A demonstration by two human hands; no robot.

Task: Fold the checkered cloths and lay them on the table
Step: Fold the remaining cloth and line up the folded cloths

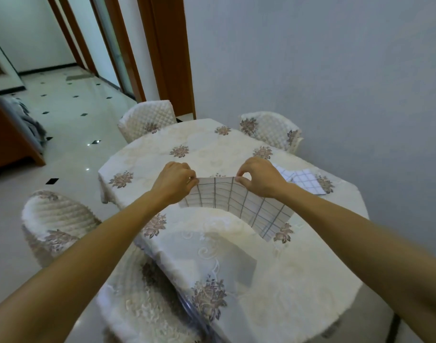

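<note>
Head view: at centre frame, the left hand (pixel 173 183) and right hand (pixel 257 178) each pinch an upper corner of a white grid-checked cloth (pixel 236 204), held over the cream floral-embroidered table (pixel 204 149). Judged mid-fold; the next move calls for bringing the corners together evenly. Right of centre, folded checkered cloths (pixel 308 184) lie on the table. Quilted chairs (pixel 147 117) surround it, with a grey wall (pixel 335 70) and glossy tiled floor (pixel 71 120) beyond.

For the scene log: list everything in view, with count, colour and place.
held checkered cloth: one, white with grey lines, above the table, between both hands
folded checkered cloths: apparently two, white-grey, table's right side
table: one, cream floral tablecloth, centre
chairs: four, cream quilted covers, around the table
floor: white tiles, black diamonds, left
left hand: grip pinches cloth's upper left corner
right hand: grip pinches cloth's upper right corner
</note>
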